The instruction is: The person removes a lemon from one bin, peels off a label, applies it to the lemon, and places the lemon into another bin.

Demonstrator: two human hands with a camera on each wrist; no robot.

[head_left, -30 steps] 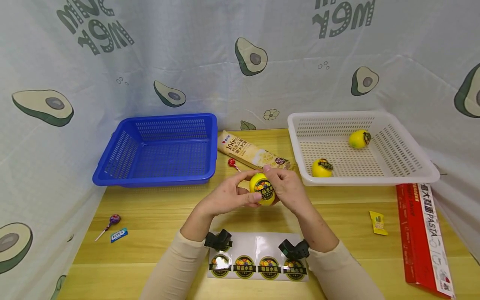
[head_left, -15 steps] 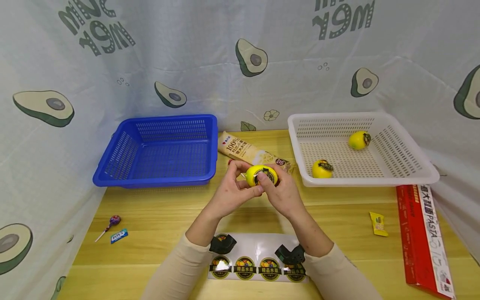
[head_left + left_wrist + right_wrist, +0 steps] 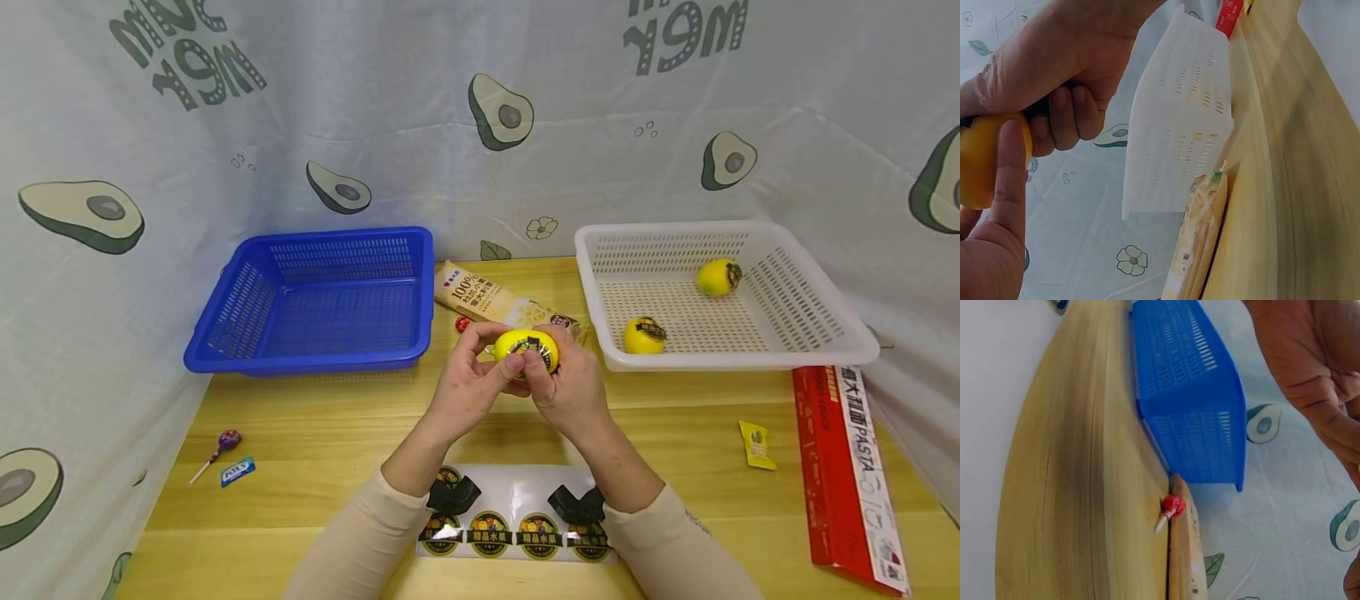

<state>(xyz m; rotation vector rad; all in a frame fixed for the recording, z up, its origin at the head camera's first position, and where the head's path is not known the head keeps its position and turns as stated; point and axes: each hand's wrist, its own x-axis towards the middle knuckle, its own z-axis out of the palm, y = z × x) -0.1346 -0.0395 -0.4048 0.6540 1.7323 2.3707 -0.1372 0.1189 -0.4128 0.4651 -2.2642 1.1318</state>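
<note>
A yellow lemon with a dark round label is held between both hands above the table, its label side toward the person. My left hand grips its left end, thumb on the near side. From the right, my right hand grips it with the thumb over the label. The left wrist view shows part of the lemon at the left edge; in the right wrist view it does not show. Below the hands lies a glossy white sticker sheet with several round fruit labels, partly covered by the wrist straps.
A blue basket stands back left. The white basket at back right holds two labelled lemons. Between them lie a pasta packet and red lollipop. A purple lollipop, small candies and a red pasta box flank the hands.
The lemon has been raised slightly away from the person and turned onto its side, its label shifting right. Both thumbs have come together on its near side.
</note>
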